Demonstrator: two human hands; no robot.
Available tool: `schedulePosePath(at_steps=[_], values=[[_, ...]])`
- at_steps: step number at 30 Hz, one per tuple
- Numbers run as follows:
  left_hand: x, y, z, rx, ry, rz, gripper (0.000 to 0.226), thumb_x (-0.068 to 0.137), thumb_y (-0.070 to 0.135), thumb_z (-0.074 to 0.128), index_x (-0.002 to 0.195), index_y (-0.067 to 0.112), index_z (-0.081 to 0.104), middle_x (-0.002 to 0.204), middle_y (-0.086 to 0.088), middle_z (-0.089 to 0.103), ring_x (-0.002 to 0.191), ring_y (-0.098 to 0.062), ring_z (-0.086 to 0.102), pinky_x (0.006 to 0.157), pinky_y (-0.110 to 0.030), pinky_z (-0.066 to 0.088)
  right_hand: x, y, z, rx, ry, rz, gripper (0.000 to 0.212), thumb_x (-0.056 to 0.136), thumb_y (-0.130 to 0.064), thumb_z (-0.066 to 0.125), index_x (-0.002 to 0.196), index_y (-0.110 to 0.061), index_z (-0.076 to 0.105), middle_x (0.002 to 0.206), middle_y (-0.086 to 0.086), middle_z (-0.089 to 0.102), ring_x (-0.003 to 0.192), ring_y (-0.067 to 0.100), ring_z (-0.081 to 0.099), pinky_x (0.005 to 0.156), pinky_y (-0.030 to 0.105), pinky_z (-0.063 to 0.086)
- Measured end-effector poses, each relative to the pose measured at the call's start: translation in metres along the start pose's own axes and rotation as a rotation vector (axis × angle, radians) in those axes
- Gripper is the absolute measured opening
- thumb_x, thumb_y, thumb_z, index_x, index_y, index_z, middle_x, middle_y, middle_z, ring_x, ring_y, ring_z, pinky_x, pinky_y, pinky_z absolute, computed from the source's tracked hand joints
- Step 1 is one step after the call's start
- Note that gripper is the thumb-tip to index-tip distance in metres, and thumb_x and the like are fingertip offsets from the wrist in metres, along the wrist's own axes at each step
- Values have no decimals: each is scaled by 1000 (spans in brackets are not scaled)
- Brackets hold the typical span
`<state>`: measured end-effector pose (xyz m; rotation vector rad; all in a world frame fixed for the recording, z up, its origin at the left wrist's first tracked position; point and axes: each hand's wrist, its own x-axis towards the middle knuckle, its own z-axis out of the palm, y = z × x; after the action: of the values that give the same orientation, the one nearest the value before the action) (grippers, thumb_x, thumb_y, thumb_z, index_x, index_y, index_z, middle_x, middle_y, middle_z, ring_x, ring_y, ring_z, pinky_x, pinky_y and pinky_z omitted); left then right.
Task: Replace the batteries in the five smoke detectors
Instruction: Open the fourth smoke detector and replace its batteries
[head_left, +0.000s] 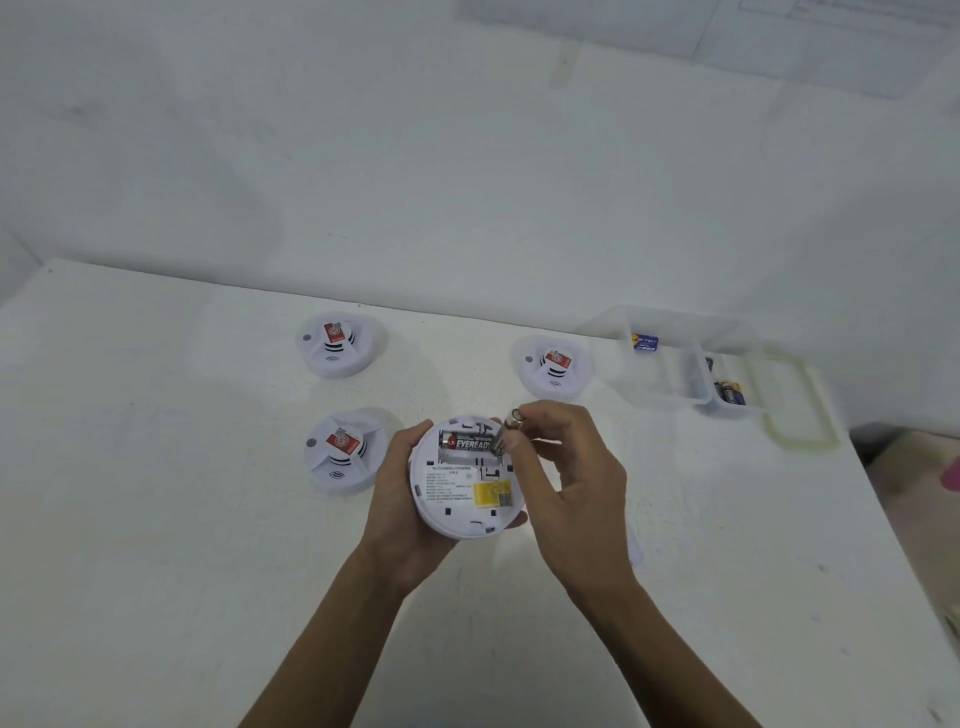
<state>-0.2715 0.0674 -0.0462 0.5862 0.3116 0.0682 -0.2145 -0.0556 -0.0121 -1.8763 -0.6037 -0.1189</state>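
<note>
Battery swap in hand on one smoke detector (462, 499), back side up, compartment open; cannot tell if the loose battery (506, 431) is going in or coming out. Left hand (400, 499) cups the detector from left and below, fingers curled round its rim. Right hand (571, 467) pinches the loose battery, tilted at the compartment's right end, beside a seated Eveready cell (470, 443). Next move likely needs a clean tilt at the empty slot, polarity checked. Clear battery bins (670, 384) sit well apart, far right
</note>
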Motion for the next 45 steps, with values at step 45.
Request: schedulePosePath(at_steps=[45], values=[[13, -1, -24, -186, -311, -233, 56, 91, 43, 43, 135, 8, 47, 137, -23, 48, 127, -44, 43, 105, -56, 32, -20, 66, -34, -472, -81, 257, 27, 92, -25, 55, 117, -16, 61, 106, -2, 60, 98, 16, 56, 81, 24, 45]])
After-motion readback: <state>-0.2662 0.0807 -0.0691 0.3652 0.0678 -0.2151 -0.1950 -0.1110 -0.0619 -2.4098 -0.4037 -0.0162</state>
